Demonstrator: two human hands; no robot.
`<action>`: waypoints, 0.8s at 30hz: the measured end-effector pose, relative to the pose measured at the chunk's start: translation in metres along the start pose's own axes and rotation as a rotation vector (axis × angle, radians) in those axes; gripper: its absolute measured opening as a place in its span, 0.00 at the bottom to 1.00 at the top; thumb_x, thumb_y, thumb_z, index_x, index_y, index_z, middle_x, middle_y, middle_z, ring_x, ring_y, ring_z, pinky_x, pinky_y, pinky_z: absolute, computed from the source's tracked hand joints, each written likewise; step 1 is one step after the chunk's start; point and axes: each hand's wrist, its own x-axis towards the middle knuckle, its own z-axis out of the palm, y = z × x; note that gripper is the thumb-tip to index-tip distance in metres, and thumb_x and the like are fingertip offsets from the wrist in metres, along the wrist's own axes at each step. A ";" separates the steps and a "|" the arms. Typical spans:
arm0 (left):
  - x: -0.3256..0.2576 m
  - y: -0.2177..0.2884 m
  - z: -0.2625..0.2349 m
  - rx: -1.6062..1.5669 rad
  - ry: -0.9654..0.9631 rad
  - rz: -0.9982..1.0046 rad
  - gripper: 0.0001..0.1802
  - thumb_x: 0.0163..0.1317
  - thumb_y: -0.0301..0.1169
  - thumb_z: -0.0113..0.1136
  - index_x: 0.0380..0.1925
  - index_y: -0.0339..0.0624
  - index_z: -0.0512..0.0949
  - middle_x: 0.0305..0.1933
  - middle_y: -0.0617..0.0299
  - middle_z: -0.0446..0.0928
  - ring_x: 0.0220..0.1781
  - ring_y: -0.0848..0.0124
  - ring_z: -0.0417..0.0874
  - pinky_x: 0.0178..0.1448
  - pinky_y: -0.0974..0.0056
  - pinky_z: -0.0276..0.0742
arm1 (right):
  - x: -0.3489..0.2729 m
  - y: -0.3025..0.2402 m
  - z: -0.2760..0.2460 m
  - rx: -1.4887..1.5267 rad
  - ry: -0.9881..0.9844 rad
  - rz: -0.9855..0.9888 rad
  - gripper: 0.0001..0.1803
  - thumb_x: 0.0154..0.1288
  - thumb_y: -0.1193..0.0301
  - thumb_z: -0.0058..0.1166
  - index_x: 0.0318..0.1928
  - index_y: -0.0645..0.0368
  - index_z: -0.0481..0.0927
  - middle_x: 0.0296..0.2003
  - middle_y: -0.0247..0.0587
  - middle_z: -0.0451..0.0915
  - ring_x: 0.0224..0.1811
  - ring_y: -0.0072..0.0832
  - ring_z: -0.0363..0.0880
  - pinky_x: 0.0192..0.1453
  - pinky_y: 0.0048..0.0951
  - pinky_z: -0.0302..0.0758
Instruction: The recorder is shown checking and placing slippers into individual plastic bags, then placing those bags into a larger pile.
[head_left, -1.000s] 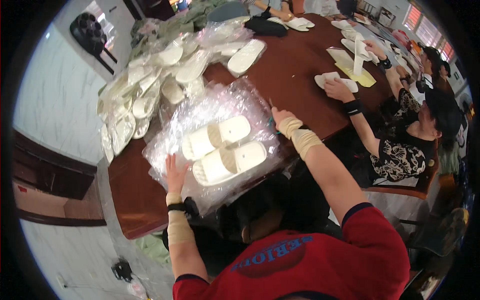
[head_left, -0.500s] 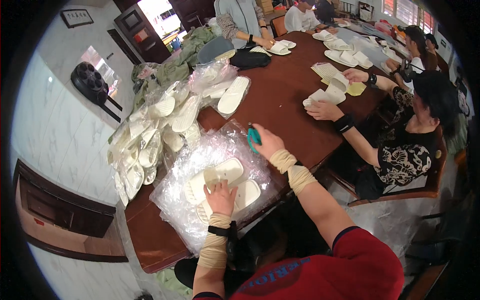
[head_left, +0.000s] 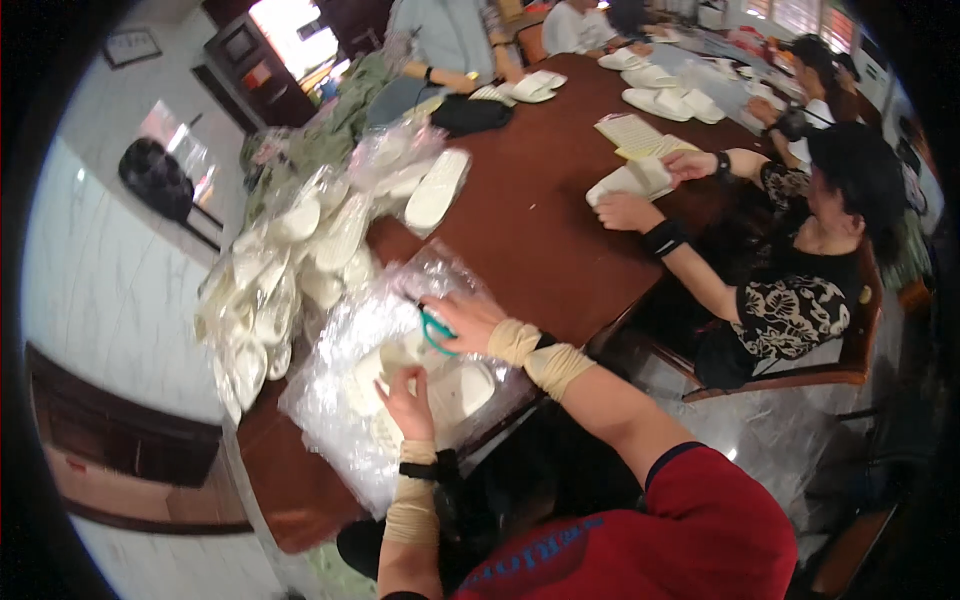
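A clear plastic bag (head_left: 340,400) holding a pair of white slippers (head_left: 465,390) lies on the brown table (head_left: 530,240) in front of me. My right hand (head_left: 468,318), its wrist wrapped in beige bandage, grips teal-handled scissors (head_left: 434,332) at the top of the bag. Just below the scissors, my left hand (head_left: 408,398), also bandaged at the wrist, pinches the plastic over the slippers.
A heap of bagged white slippers (head_left: 290,260) fills the table's left side. A person in a black patterned top (head_left: 790,300) sits at the right handling a white slipper (head_left: 625,180). A black pouch (head_left: 470,113), yellow paper (head_left: 630,133) and more people are further along.
My right hand with the teal scissors has come down onto the bag, close to my left hand. My left hand has gone from lying flat to pinching the plastic.
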 end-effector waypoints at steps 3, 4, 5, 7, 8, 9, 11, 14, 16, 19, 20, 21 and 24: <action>0.024 0.017 -0.030 -0.786 0.052 -0.355 0.10 0.66 0.29 0.52 0.36 0.32 0.77 0.34 0.60 0.79 0.40 0.73 0.78 0.50 0.67 0.72 | 0.001 0.007 -0.009 -0.136 -0.069 -0.028 0.31 0.52 0.55 0.59 0.57 0.46 0.70 0.36 0.47 0.77 0.40 0.46 0.76 0.43 0.44 0.73; 0.030 0.020 -0.038 -0.962 0.130 -0.414 0.10 0.66 0.28 0.51 0.37 0.31 0.76 0.38 0.59 0.78 0.40 0.71 0.78 0.50 0.66 0.72 | 0.003 -0.001 -0.021 -0.047 -0.131 -0.024 0.33 0.51 0.58 0.60 0.59 0.46 0.68 0.37 0.45 0.74 0.40 0.44 0.75 0.45 0.44 0.71; 0.037 0.019 -0.043 -1.110 0.170 -0.451 0.10 0.66 0.28 0.51 0.39 0.30 0.75 0.42 0.57 0.77 0.40 0.70 0.78 0.50 0.66 0.72 | 0.001 0.005 -0.015 -0.081 -0.094 -0.050 0.32 0.51 0.59 0.59 0.60 0.45 0.68 0.36 0.42 0.73 0.40 0.42 0.75 0.45 0.43 0.70; 0.041 0.005 -0.049 -1.277 0.218 -0.479 0.10 0.66 0.27 0.53 0.42 0.32 0.75 0.45 0.56 0.75 0.39 0.71 0.77 0.49 0.66 0.73 | 0.004 -0.003 -0.007 -0.060 -0.140 -0.067 0.30 0.51 0.59 0.59 0.58 0.44 0.71 0.35 0.39 0.72 0.41 0.38 0.74 0.46 0.40 0.68; 0.040 0.002 -0.051 -1.277 0.212 -0.465 0.09 0.65 0.27 0.53 0.42 0.33 0.75 0.45 0.56 0.76 0.39 0.72 0.76 0.49 0.65 0.74 | 0.005 -0.004 -0.002 -0.045 -0.167 -0.118 0.29 0.51 0.60 0.59 0.57 0.43 0.72 0.35 0.38 0.72 0.41 0.36 0.74 0.47 0.38 0.67; 0.039 -0.001 -0.053 -1.279 0.202 -0.448 0.08 0.65 0.26 0.54 0.42 0.34 0.75 0.45 0.56 0.76 0.38 0.72 0.76 0.48 0.65 0.74 | 0.005 -0.006 0.004 -0.032 -0.188 -0.167 0.28 0.51 0.60 0.59 0.56 0.43 0.73 0.36 0.37 0.72 0.42 0.35 0.74 0.47 0.37 0.67; 0.037 -0.008 -0.056 -1.257 0.209 -0.456 0.08 0.65 0.25 0.54 0.42 0.35 0.75 0.45 0.56 0.76 0.38 0.73 0.76 0.47 0.65 0.74 | 0.008 -0.016 0.013 -0.050 -0.219 -0.205 0.26 0.52 0.60 0.58 0.55 0.42 0.74 0.35 0.36 0.72 0.41 0.34 0.74 0.46 0.36 0.66; 0.039 -0.007 -0.055 -1.236 0.193 -0.446 0.08 0.65 0.25 0.54 0.42 0.36 0.75 0.46 0.56 0.76 0.37 0.74 0.75 0.46 0.66 0.74 | 0.004 -0.023 0.018 -0.052 -0.187 -0.294 0.25 0.51 0.60 0.58 0.53 0.42 0.74 0.35 0.36 0.72 0.41 0.34 0.74 0.46 0.36 0.66; 0.042 -0.001 -0.051 -1.210 0.170 -0.427 0.08 0.64 0.25 0.54 0.42 0.36 0.76 0.46 0.57 0.77 0.36 0.74 0.75 0.45 0.67 0.74 | 0.005 -0.024 0.019 -0.079 -0.141 -0.316 0.23 0.50 0.60 0.59 0.50 0.43 0.75 0.35 0.37 0.73 0.41 0.34 0.74 0.45 0.37 0.67; 0.038 0.007 -0.049 -1.071 0.098 -0.409 0.08 0.65 0.26 0.54 0.43 0.37 0.76 0.45 0.58 0.77 0.37 0.75 0.75 0.44 0.68 0.74 | 0.003 -0.033 0.017 -0.117 -0.175 -0.212 0.23 0.49 0.59 0.59 0.49 0.43 0.75 0.35 0.38 0.74 0.42 0.35 0.75 0.45 0.38 0.67; 0.035 0.008 -0.046 -1.068 0.124 -0.389 0.09 0.65 0.27 0.54 0.43 0.36 0.76 0.45 0.59 0.77 0.39 0.75 0.75 0.44 0.69 0.73 | 0.001 -0.033 0.017 -0.100 -0.177 -0.224 0.23 0.49 0.59 0.59 0.49 0.43 0.75 0.34 0.38 0.74 0.41 0.35 0.75 0.45 0.38 0.68; 0.034 0.005 -0.049 -1.020 0.173 -0.410 0.10 0.65 0.27 0.54 0.44 0.36 0.76 0.46 0.59 0.77 0.40 0.75 0.76 0.44 0.70 0.73 | 0.003 -0.034 0.018 -0.081 -0.176 -0.240 0.24 0.49 0.59 0.59 0.49 0.42 0.75 0.33 0.37 0.74 0.41 0.34 0.75 0.45 0.39 0.68; 0.033 0.002 -0.050 -1.095 0.214 -0.407 0.09 0.65 0.23 0.52 0.44 0.36 0.75 0.45 0.58 0.77 0.36 0.77 0.75 0.41 0.71 0.73 | 0.001 -0.024 0.014 -0.007 -0.159 -0.259 0.24 0.48 0.59 0.59 0.49 0.41 0.76 0.32 0.35 0.74 0.40 0.33 0.75 0.44 0.39 0.67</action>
